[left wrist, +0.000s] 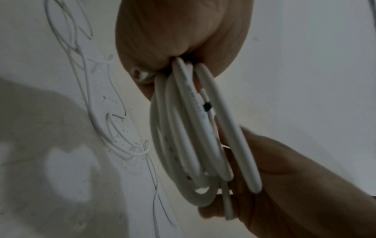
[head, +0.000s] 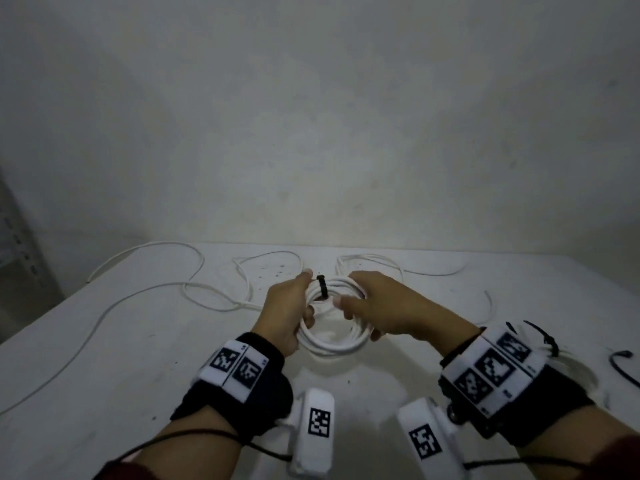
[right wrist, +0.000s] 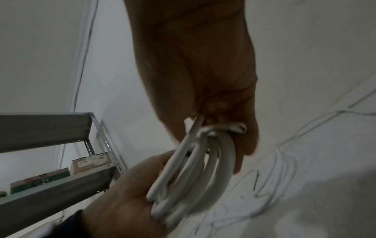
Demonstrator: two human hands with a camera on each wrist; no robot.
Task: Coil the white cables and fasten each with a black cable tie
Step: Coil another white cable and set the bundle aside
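A coil of white cable point(head: 330, 344) is held above the table between both hands. A black cable tie point(head: 322, 288) wraps its far side. My left hand point(head: 304, 296) grips the coil's left side, thumb tip near the tie. My right hand point(head: 350, 293) grips the right side, its fingers curled round the strands. In the left wrist view the coil point(left wrist: 183, 128) hangs from my left hand point(left wrist: 179, 40), the tie's black head point(left wrist: 207, 107) shows among the strands, and my right hand point(left wrist: 284, 185) holds the lower end. The right wrist view shows the coil point(right wrist: 193, 169) between right hand point(right wrist: 195, 72) and left hand point(right wrist: 132, 201).
Loose white cables point(head: 194, 292) sprawl over the back of the white table point(head: 138, 341), with more cable point(head: 381, 265) behind the hands. A spare black tie point(head: 623, 367) lies at the right edge, and another point(head: 547, 337) shows behind my right wrist. A metal shelf point(right wrist: 50, 128) stands at the left.
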